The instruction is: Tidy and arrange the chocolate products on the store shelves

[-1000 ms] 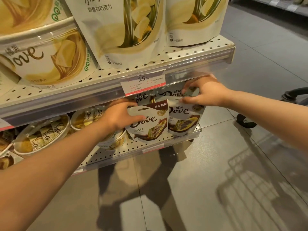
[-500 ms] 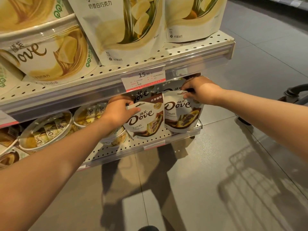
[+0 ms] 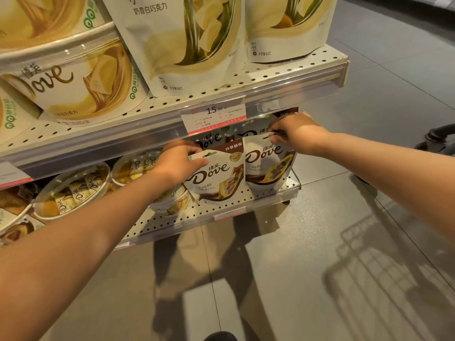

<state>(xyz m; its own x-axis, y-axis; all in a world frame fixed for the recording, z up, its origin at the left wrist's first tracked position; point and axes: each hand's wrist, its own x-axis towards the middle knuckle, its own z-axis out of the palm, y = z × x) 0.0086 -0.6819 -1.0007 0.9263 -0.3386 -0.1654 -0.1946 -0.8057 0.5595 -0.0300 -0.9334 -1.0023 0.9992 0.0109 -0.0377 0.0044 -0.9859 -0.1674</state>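
Note:
Two white-and-brown Dove chocolate pouches stand side by side at the right end of the lower shelf (image 3: pixel 268 196). My left hand (image 3: pixel 178 161) grips the top left corner of the left pouch (image 3: pixel 216 177), thumb across its front. My right hand (image 3: pixel 296 132) pinches the top edge of the right pouch (image 3: pixel 267 166). Both pouches stand upright and touch each other. More Dove pouches stand behind them, partly hidden under the upper shelf.
Round clear Dove tubs (image 3: pixel 73 190) fill the lower shelf to the left of my left hand. The upper shelf (image 3: pixel 270 77) carries large cream Dove tubs and pouches, with a price tag (image 3: pixel 213 114) on its rail. A shopping cart handle (image 3: pixel 440 137) sits at the right edge.
Both hands have lifted the two pouches upright and drawn them together at the shelf front. The right pouch now stands straighter than a second ago.

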